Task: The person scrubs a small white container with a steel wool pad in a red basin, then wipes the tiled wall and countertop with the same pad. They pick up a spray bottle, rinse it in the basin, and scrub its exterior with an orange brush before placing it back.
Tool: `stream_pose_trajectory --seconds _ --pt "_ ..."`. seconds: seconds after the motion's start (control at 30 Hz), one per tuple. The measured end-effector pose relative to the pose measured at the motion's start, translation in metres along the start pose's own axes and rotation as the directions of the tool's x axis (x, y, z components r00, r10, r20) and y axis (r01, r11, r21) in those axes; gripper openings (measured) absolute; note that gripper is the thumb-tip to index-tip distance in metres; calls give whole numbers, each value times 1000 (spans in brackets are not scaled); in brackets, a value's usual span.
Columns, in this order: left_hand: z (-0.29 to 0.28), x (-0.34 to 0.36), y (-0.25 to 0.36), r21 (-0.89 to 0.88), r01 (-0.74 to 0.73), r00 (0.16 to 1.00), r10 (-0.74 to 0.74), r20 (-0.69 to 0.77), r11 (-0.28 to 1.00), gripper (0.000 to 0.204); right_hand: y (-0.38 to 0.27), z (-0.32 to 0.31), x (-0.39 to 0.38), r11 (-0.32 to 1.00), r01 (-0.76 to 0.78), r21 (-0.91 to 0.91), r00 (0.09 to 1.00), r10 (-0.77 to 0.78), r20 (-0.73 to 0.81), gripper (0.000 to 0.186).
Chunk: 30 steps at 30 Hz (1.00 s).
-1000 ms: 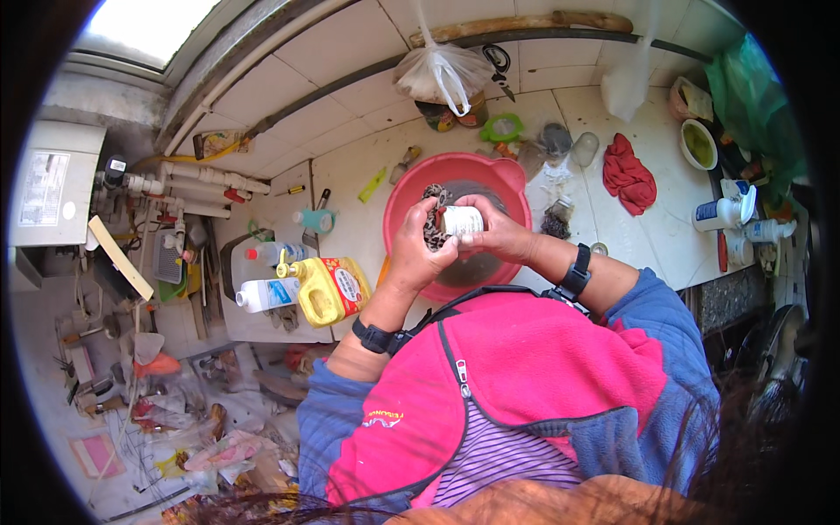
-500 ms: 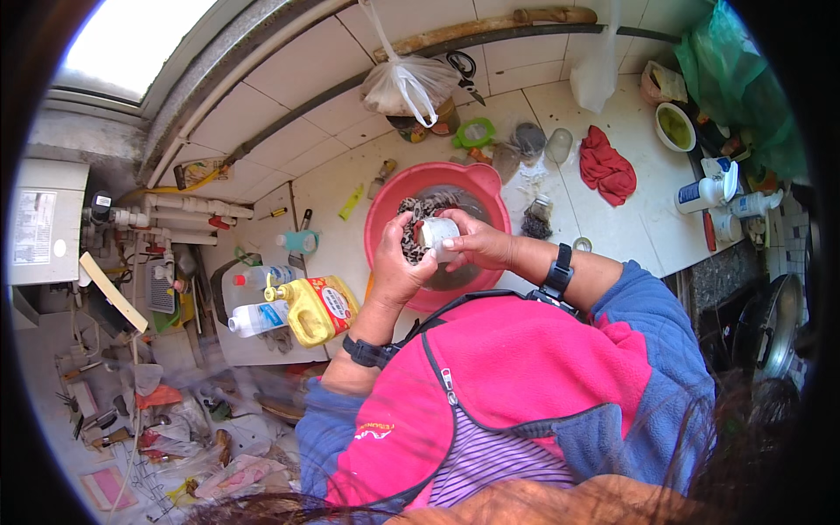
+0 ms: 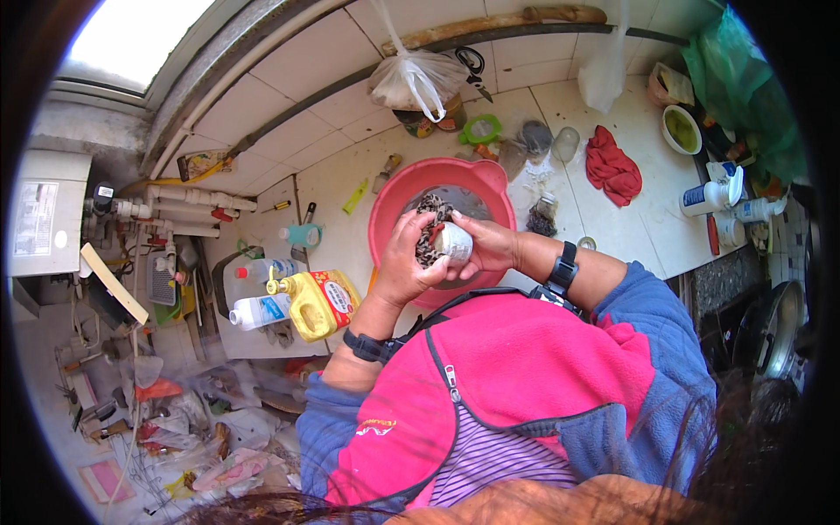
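The left hand (image 3: 408, 264) is pressing a dark-and-light patterned cloth (image 3: 430, 208) against a small white container (image 3: 455, 244), its fingers clamped on the cloth, while the right hand (image 3: 488, 246) is gripping the container from the opposite side with fingers closed around it. The container is being held over the pink basin (image 3: 382, 210); a yellow jug (image 3: 320, 304) is standing to the left, and a red rag (image 3: 611, 166) is lying to the right.

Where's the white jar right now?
In the head view, the white jar is between the left hand and right hand, over the pink basin, just right of the patterned cloth.
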<state>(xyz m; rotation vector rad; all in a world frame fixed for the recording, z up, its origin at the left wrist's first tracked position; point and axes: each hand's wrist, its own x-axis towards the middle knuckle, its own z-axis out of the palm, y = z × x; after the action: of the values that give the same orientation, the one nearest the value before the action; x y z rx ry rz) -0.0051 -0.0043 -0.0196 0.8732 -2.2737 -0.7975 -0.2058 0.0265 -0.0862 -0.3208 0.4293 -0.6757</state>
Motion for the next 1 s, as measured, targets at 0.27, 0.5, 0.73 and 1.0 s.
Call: stream_pose_trajectory --seconds 0.27,0.5,0.73,1.0 --pt "-5 3 11 -357 244 946 -302 -118 902 57 0 -8 5 998 60 -6 998 -61 -20 57" --pt "7 12 17 192 -20 999 27 -35 981 28 14 -10 16 1000 -12 -15 999 12 -32 51" --pt "12 25 -6 26 387 882 -362 -300 922 17 11 0 11 990 -42 -132 999 38 -29 56" --pt "17 17 12 284 -105 991 124 -51 953 27 3 0 13 996 85 15 993 -83 -79 56"
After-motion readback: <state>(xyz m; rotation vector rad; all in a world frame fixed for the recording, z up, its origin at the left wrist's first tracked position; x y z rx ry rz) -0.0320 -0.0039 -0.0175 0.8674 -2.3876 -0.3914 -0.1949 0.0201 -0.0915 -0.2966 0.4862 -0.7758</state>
